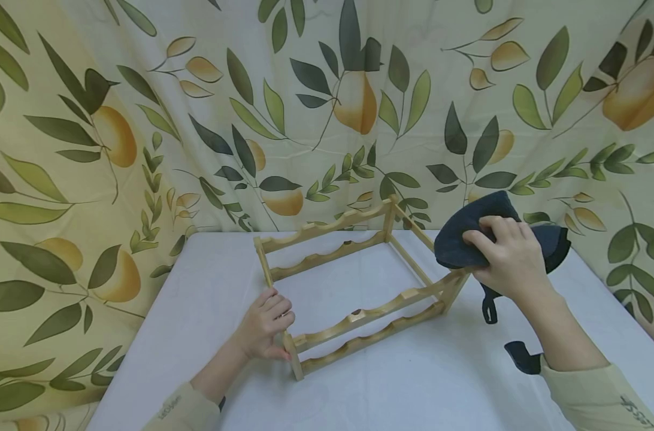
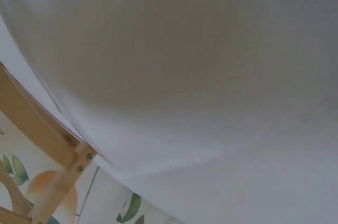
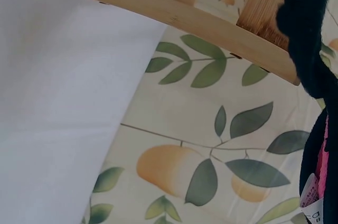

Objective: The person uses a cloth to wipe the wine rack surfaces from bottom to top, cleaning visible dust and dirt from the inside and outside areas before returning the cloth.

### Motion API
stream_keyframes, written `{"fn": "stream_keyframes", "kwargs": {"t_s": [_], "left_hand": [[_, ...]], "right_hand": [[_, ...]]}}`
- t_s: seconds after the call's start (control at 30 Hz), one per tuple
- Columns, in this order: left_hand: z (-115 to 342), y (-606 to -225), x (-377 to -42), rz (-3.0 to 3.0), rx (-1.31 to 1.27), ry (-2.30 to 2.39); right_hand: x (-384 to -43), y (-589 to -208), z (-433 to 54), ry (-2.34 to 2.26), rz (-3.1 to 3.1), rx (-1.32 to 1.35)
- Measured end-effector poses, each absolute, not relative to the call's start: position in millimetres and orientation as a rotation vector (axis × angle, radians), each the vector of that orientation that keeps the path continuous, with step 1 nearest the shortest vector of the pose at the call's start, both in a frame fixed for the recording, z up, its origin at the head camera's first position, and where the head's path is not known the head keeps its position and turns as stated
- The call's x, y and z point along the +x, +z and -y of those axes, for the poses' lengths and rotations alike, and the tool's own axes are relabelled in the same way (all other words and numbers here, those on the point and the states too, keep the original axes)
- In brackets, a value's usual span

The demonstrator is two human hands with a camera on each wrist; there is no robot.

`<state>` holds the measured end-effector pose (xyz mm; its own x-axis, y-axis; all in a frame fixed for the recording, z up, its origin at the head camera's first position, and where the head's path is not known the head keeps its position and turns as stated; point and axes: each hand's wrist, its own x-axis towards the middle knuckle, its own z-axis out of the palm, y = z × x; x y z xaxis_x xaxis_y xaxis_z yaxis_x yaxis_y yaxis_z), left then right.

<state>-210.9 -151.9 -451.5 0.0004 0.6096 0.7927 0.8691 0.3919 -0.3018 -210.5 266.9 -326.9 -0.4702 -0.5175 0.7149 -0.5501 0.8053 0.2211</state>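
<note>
A light wooden rack [image 1: 359, 311] with scalloped rails, like a wine rack, stands on the table. My left hand [image 1: 265, 323] grips its left end frame, fingers curled at the bar. My right hand [image 1: 507, 257] pinches a dark blue folded cloth piece [image 1: 462, 239] at the rack's right end. A small loop [image 1: 489, 308] hangs below the cloth. In the right wrist view the cloth [image 3: 314, 39] shows pink inside and a white label [image 3: 312, 211], near the rack's end bar [image 3: 185, 20]. Cloth and right hand hide the rack's near right corner. The left wrist view catches part of the rack [image 2: 60, 182], without the hand.
A white cloth covers the table [image 1: 391, 389]. Behind it and along the sides hangs a curtain [image 1: 316, 137] printed with leaves and orange fruit. A black strap piece [image 1: 523, 358] sticks out at my right sleeve.
</note>
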Motion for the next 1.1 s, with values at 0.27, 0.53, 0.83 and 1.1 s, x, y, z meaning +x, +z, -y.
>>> {"fn": "stream_keyframes", "kwargs": {"t_s": [0.27,0.53,0.83,1.1], "left_hand": [[144,-455,-203,1.630,-1.249,-0.341],[142,-455,-195,1.600,-1.183,-0.337],[135,-452,-187,1.577,-1.112,-0.315],[117,-446,-173,1.588,-1.051,-0.277]], "right_hand": [[-213,-328,-268,0.069,2.143,0.792],[-214,-329,-267,0.075,2.135,0.780],[-214,-332,-267,0.087,2.140,0.772],[-215,-332,-266,0.089,2.145,0.766]]}}
